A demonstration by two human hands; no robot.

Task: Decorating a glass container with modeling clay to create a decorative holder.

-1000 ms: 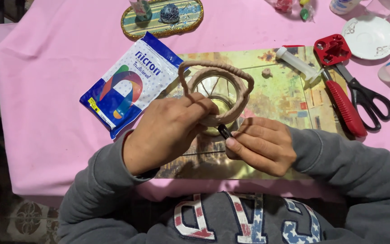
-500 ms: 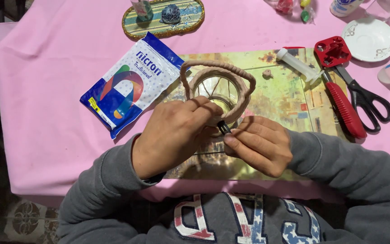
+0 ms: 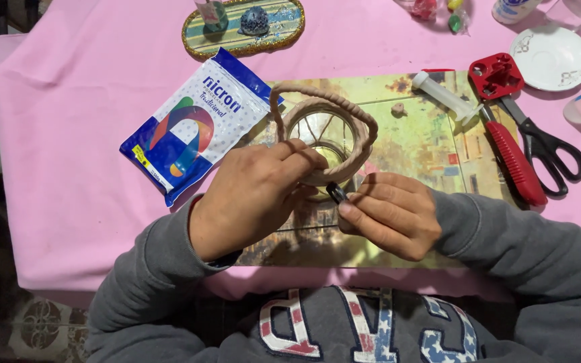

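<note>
The left hand [image 3: 253, 195] gripped the rope-wrapped glass jar [image 3: 324, 138]. The right hand [image 3: 388, 215] pinched what looked like a small black tool [image 3: 337, 194] against the wrapping. Holding the jar steady would have kept the work neat.

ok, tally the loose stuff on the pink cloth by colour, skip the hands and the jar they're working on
Red: 2, a tool with a red handle and a red mould
White: 2, a saucer and a tube
Black: 1, scissors
Blue and white: 1, a packet
Green and gold: 1, an oval tray
Total: 7
</note>
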